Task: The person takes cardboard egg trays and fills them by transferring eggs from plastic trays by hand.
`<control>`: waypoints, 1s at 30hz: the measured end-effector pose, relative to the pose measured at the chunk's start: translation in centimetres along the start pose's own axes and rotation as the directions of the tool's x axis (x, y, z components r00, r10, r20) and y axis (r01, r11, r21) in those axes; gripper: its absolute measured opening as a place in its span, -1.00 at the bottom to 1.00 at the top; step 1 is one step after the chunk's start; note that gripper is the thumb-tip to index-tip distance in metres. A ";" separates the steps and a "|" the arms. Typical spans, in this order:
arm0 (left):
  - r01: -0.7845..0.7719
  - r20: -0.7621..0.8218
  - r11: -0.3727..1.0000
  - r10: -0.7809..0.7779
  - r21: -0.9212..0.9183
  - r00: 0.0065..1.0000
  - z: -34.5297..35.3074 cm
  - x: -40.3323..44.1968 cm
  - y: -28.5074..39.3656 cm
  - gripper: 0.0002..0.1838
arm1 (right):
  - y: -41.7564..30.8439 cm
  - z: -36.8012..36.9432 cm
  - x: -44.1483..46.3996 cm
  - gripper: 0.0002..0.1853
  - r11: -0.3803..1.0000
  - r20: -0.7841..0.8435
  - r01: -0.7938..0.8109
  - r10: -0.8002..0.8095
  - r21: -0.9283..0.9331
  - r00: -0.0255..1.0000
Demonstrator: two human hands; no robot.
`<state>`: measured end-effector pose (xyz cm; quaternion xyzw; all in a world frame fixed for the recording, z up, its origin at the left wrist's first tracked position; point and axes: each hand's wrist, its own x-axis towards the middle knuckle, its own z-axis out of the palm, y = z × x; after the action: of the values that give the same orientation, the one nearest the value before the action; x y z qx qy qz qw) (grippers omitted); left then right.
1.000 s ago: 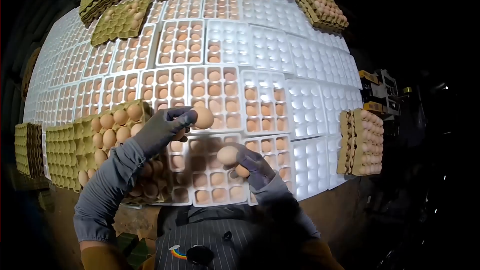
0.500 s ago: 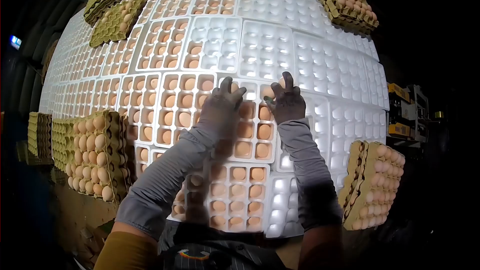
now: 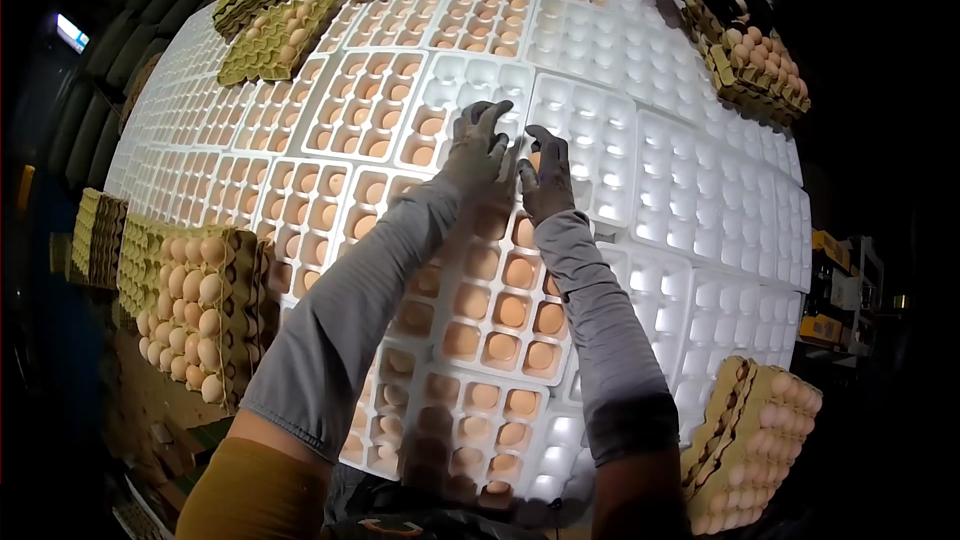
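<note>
My left hand (image 3: 480,145), in a grey glove, hovers over a white foam tray (image 3: 465,80) whose lower-left cells hold eggs. Its fingers are curled, and whatever lies between them is hidden. Close to its right, my gloved right hand (image 3: 547,180) has its fingers curled around a brown egg (image 3: 535,160), near the edge of an unfilled foam tray (image 3: 585,130). Below both hands is a foam tray of brown eggs (image 3: 512,310), partly covered by my forearms.
Stacked pulp cartons with eggs stand at the left (image 3: 190,310), lower right (image 3: 760,440) and upper right (image 3: 760,65). More pulp cartons (image 3: 275,40) lie at the upper left. Foam trays with eggs spread leftward; unfilled ones (image 3: 715,180) spread to the right.
Both hands have moved farther up from the egg-filled tray and closer together. The right hand has shifted left with an egg in its fingers. The camera view has also shifted.
</note>
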<state>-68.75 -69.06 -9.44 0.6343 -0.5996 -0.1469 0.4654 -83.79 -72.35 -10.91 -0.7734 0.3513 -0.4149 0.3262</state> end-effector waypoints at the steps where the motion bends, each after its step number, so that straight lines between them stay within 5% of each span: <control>1: -0.062 0.015 0.998 0.062 0.011 0.998 0.3 -0.1 0.4 -0.35 | 0.7 0.2 -0.2 -0.41 0.998 0.000 0.058 -0.058 -0.026 0.998; 4: -0.114 0.061 0.982 0.106 0.150 0.993 -0.2 -0.2 0.5 -0.29 | 0.7 -0.3 -0.7 -0.52 0.991 0.031 0.103 -0.101 -0.085 0.994; 8: 0.083 -0.216 0.986 -0.114 -0.145 0.970 -5.2 -5.9 6.1 -0.47 | -2.7 -1.3 -2.4 -0.61 0.991 -0.041 -0.110 0.113 0.081 0.993; 11: 0.200 -0.015 0.953 -0.209 -0.228 0.978 -10.6 -16.0 11.2 -0.51 | -5.1 -0.3 -3.9 -0.62 0.998 -0.117 -0.041 0.046 0.046 0.992; 12: 0.257 0.121 0.949 -0.238 -0.184 0.964 -13.1 -19.3 13.1 -0.52 | -6.6 0.5 -4.5 -0.65 0.981 -0.104 -0.073 0.093 0.183 0.990; 13: 0.228 0.202 0.952 -0.187 -0.202 0.961 -14.9 -22.9 13.3 -0.52 | -9.5 1.3 -5.2 -0.69 0.948 -0.056 -0.156 0.178 0.276 0.982; 16: 0.089 0.338 0.976 -0.016 -0.201 0.941 -21.8 -29.6 14.1 -0.54 | -17.2 4.7 -7.0 -0.73 0.970 0.124 -0.047 0.018 0.237 0.992; 20: 0.068 0.119 0.998 -0.067 -0.003 0.991 -34.6 -29.8 14.1 -0.60 | -28.5 12.0 -8.3 -0.69 0.959 0.398 0.144 -0.235 0.245 0.887; 24: 0.372 -0.213 0.900 -0.327 0.226 0.921 -46.7 -27.0 8.9 -0.65 | -32.0 21.2 -6.6 -0.57 0.923 0.370 0.383 -0.366 0.027 0.854; 27: 0.378 -0.143 0.855 -0.350 0.356 0.926 -52.2 -24.3 2.0 -0.63 | -32.5 24.1 -5.5 -0.53 0.913 0.496 0.399 -0.308 -0.085 0.812; 29: -0.059 0.144 0.750 -0.049 0.659 0.988 -53.5 -23.3 -2.5 -0.62 | -34.0 23.4 -4.7 -0.55 0.978 0.524 0.209 -0.165 -0.026 0.835; 30: -0.060 0.142 0.763 -0.041 0.643 0.989 -53.9 -22.8 -3.7 -0.62 | -34.7 23.1 -4.7 -0.56 0.994 0.467 0.099 -0.110 0.047 0.877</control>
<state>-31.75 -26.88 7.50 0.7400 -0.6494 0.0243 0.1737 -56.11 -44.91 4.52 -0.8649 0.2153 -0.2365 0.3868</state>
